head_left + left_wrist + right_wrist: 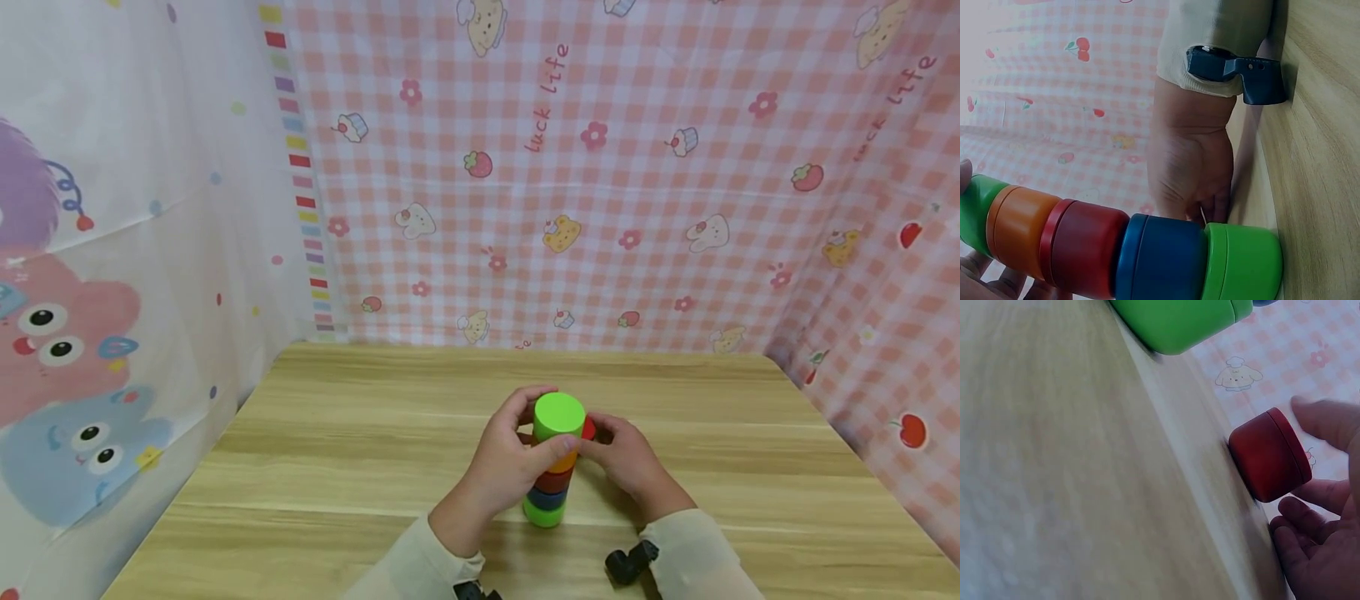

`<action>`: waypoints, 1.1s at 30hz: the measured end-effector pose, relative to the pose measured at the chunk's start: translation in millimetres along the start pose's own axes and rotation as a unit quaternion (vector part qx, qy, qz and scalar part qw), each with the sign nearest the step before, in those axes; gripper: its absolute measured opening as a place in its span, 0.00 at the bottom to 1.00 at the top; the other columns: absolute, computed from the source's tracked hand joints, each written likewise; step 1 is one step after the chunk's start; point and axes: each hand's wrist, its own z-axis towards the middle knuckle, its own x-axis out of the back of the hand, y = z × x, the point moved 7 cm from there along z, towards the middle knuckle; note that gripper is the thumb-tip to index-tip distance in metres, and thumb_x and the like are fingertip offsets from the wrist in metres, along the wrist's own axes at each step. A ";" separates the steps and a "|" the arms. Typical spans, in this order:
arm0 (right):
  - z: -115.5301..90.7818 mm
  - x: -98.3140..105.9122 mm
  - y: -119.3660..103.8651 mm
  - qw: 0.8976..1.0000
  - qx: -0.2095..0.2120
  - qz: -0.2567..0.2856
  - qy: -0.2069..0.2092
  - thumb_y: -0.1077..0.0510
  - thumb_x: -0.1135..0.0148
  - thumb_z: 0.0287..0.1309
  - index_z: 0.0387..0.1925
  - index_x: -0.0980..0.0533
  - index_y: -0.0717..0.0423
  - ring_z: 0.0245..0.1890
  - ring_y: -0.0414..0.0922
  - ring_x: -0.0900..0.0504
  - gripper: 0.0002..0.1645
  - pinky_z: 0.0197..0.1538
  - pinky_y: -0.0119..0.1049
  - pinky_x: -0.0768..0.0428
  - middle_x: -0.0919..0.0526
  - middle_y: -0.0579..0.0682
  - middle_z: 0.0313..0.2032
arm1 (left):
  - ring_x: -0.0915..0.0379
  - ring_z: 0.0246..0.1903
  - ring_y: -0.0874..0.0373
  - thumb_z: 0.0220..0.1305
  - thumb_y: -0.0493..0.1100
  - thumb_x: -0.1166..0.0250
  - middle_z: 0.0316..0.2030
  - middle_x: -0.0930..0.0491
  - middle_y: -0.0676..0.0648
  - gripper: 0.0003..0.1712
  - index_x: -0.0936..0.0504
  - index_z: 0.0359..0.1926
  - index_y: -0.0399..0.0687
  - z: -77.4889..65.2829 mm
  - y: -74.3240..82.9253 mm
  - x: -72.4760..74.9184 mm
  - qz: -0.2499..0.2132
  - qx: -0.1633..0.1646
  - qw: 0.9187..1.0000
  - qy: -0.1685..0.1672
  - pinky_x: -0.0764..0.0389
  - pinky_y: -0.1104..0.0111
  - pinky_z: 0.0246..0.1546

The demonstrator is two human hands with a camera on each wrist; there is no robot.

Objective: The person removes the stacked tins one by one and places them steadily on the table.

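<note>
Red cylinder: on the worktop, just beside the fingers
Green cylinder: well apart from the fingers

Stack stands upright on worktop. Left grip: around the stack's upper part, from its left. Loose container: on worktop, right of and behind the stack. Right grip: right of the stack, beside the container. Cloth: well behind the stack.

Slanting reddish script on the pink-checked cloth reads "luck life". A second "luck life" stands farther right among the checks, and a scrap of lettering, seemingly "fe", shows low on the cloth, just above the far edge of the table.
</note>
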 end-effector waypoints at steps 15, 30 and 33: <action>-9.0 21.3 -24.0 0.995 -0.007 0.086 0.040 0.41 0.40 0.76 0.79 0.38 0.57 0.75 0.58 0.33 0.41 0.74 0.58 0.31 0.33 0.63 0.75 | 0.28 0.60 0.55 0.65 0.49 0.25 0.60 0.22 0.49 0.38 0.30 0.73 0.55 1.7 -3.5 3.7 0.017 0.010 1.000 -0.007 0.26 0.55 0.61; -44.6 26.8 -97.9 0.972 0.134 0.189 0.032 0.46 0.54 0.83 0.73 0.33 0.64 0.73 0.50 0.30 0.31 0.62 0.23 0.24 0.28 0.61 0.71 | 0.29 0.61 0.57 0.63 0.51 0.25 0.61 0.23 0.50 0.41 0.31 0.73 0.55 7.6 -20.9 6.3 0.035 0.013 0.995 -0.088 0.28 0.52 0.65; -53.0 24.1 -110.0 0.966 0.168 0.197 0.019 0.49 0.55 0.84 0.72 0.32 0.66 0.69 0.46 0.27 0.30 0.63 0.25 0.24 0.26 0.58 0.68 | 0.28 0.61 0.57 0.64 0.49 0.25 0.61 0.22 0.50 0.38 0.30 0.72 0.55 7.5 -22.6 7.0 0.034 0.017 0.995 -0.093 0.29 0.51 0.66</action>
